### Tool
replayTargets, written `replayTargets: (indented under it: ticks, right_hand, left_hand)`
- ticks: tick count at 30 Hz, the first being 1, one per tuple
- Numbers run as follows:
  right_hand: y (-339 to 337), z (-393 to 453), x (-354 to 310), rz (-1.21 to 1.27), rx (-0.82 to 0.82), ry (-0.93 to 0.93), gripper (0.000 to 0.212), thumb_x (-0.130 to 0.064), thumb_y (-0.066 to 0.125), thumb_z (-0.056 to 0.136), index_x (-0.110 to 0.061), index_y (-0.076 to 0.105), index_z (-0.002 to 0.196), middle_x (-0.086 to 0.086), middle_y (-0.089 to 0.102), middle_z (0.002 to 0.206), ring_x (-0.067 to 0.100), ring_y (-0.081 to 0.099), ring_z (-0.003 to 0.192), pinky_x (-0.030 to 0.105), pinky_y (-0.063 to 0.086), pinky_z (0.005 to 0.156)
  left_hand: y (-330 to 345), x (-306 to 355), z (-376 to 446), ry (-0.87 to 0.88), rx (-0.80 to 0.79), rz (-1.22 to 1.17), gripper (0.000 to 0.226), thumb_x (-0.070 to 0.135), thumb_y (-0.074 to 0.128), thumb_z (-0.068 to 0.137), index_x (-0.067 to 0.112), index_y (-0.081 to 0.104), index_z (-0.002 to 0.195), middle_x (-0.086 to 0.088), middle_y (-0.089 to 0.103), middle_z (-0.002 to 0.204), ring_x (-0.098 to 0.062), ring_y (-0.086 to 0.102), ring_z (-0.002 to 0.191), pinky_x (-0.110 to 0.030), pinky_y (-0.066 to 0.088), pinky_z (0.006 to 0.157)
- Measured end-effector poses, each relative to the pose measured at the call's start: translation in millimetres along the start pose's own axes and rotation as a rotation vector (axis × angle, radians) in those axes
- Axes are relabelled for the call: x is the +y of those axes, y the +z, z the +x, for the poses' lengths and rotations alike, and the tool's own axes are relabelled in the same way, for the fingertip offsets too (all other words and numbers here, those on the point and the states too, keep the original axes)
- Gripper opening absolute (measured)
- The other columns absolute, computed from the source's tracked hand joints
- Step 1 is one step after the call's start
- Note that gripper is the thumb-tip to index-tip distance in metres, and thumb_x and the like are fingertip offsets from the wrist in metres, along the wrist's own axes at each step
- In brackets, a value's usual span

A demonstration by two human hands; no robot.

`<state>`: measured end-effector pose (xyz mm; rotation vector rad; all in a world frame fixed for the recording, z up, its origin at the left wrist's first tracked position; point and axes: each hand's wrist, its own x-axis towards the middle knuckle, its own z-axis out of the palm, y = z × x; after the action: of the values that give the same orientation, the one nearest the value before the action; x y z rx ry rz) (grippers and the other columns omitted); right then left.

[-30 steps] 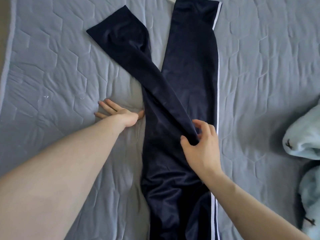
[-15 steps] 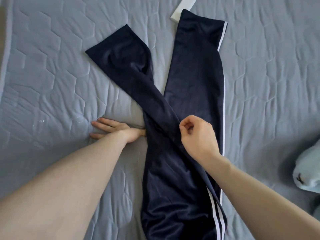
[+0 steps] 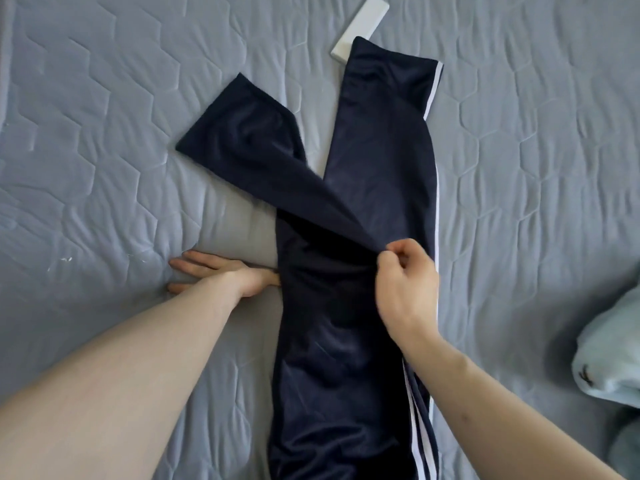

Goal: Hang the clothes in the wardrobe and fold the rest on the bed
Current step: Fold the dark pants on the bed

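On grey-blue quilted bedspread, hexagon stitch pattern, covering whole view:

Item 1 – navy track pants, shiny fabric, white side stripes along right edge. Laid flat lengthwise down centre of bed, running from far end toward the person and out of view at the near edge. Right leg lies straight, cuff at far end. Left leg is crossed over diagonally, its cuff pointing to far left, so the two legs form a V w/ a wedge of bedspread showing between them.

Item 2 – right hand, above the pants nr the point where the legs cross. Fingers curled, thumb and forefinger pinching a fold of the diagonal leg's fabric, lifting it slightly off the layer below. Forearm comes in from lower right.

Item 3 – left hand, on bedspread just beside left edge of pants. Fingers straight, slightly apart, pointing left, pressed flat into the quilt; thumb side touching or nearly touching the pants edge, can't tell which. Forearm comes in from lower left.

Item 4 – white flat rectangular object, far end of bed, partly tucked under cuff of straight leg. Can't tell what it is.

Item 5 – pale blue garment, bunched, at right edge of view, well apart from pants. Small dark mark on it; detail too small to read.
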<state>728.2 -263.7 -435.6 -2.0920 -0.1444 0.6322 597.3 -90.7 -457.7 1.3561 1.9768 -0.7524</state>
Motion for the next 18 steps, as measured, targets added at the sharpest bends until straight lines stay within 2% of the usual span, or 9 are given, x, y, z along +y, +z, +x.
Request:
replayTargets:
  ticks: [1, 3, 4, 6, 7, 9, 11, 14, 18]
  right_hand:
    - [-12, 5, 0, 0.072, 0.071, 0.06, 0.012, -0.022, 0.05, 0.085, -0.022, 0.058, 0.076, -0.018, 0.054, 0.054, 0.001, 0.047, 0.05, 0.012, 0.039, 0.045]
    - [-38, 16, 3, 0.12, 0.167, 0.204, 0.016, -0.018, 0.046, 0.086, -0.021, 0.056, 0.075, -0.019, 0.049, 0.052, 0.008, 0.044, 0.055, 0.017, 0.038, 0.047]
    - [-48, 21, 6, 0.101, 0.16, 0.285, 0.014, -0.017, 0.046, 0.088, -0.02, 0.056, 0.079, -0.018, 0.053, 0.06, 0.011, 0.046, 0.059, 0.022, 0.04, 0.052]
    - [-63, 27, 12, -0.05, 0.064, 0.392, 0.013, -0.02, 0.054, 0.092, -0.021, 0.057, 0.104, -0.009, 0.064, 0.091, 0.013, 0.057, 0.075, 0.03, 0.045, 0.066]
    - [-66, 27, 15, -0.175, 0.005, 0.376, 0.029, -0.021, 0.06, 0.091, -0.021, 0.053, 0.119, -0.005, 0.062, 0.108, 0.014, 0.059, 0.089, 0.032, 0.047, 0.076]
    - [-63, 25, 16, -0.437, -0.024, 0.137, 0.062, -0.021, 0.07, 0.084, -0.022, 0.041, 0.139, -0.004, 0.049, 0.133, 0.017, 0.049, 0.113, 0.032, 0.041, 0.095]
    - [-46, 25, 4, -0.585, -0.028, -0.203, 0.078, -0.024, 0.075, 0.078, -0.026, 0.037, 0.146, -0.006, 0.041, 0.143, 0.018, 0.038, 0.127, 0.032, 0.034, 0.106]
    - [-7, 33, -18, -0.656, -0.15, -0.493, 0.077, -0.034, 0.077, 0.081, -0.029, 0.042, 0.149, -0.01, 0.039, 0.151, 0.016, 0.033, 0.138, 0.037, 0.03, 0.116]
    - [46, 53, -40, -0.877, -0.303, -0.623, 0.077, -0.035, 0.075, 0.086, -0.027, 0.041, 0.155, -0.003, 0.035, 0.16, 0.023, 0.028, 0.149, 0.047, 0.021, 0.125]
  left_hand:
    - [-1, -1, 1, -0.01, -0.02, 0.022, 0.19, 0.073, 0.09, 0.024, 0.002, -0.029, 0.154, -0.021, -0.035, 0.162, -0.048, -0.016, 0.153, -0.063, 0.002, 0.124]
    - [-2, -4, 2, -0.045, -0.045, 0.061, 0.199, 0.083, 0.085, 0.013, 0.003, -0.034, 0.152, -0.02, -0.038, 0.16, -0.05, -0.016, 0.152, -0.066, 0.003, 0.122]
    - [-2, -4, 3, -0.048, -0.055, 0.071, 0.201, 0.086, 0.084, 0.012, 0.004, -0.035, 0.151, -0.02, -0.039, 0.159, -0.051, -0.017, 0.151, -0.067, 0.003, 0.122]
    - [-1, -5, 4, -0.041, -0.057, 0.085, 0.202, 0.087, 0.083, 0.01, 0.004, -0.034, 0.152, -0.021, -0.038, 0.16, -0.052, -0.016, 0.151, -0.067, 0.002, 0.122]
    - [0, -4, 5, -0.038, -0.058, 0.093, 0.202, 0.087, 0.082, 0.009, 0.004, -0.034, 0.152, -0.021, -0.038, 0.16, -0.052, -0.016, 0.151, -0.067, 0.001, 0.122]
    - [0, -3, 7, -0.039, -0.072, 0.094, 0.203, 0.087, 0.081, 0.007, 0.004, -0.035, 0.151, -0.02, -0.038, 0.16, -0.051, -0.016, 0.152, -0.067, 0.001, 0.122]
    - [-1, -3, 9, -0.047, -0.086, 0.093, 0.205, 0.089, 0.079, 0.004, 0.003, -0.037, 0.15, -0.021, -0.038, 0.159, -0.051, -0.017, 0.151, -0.067, 0.001, 0.122]
    - [-1, 1, 12, -0.077, -0.104, 0.1, 0.206, 0.091, 0.075, 0.002, 0.001, -0.037, 0.149, -0.022, -0.036, 0.16, -0.054, -0.015, 0.15, -0.067, -0.001, 0.12]
    - [1, 3, 17, -0.102, -0.11, 0.084, 0.209, 0.09, 0.073, -0.006, 0.0, -0.039, 0.146, -0.021, -0.037, 0.159, -0.054, -0.012, 0.151, -0.066, -0.001, 0.12]
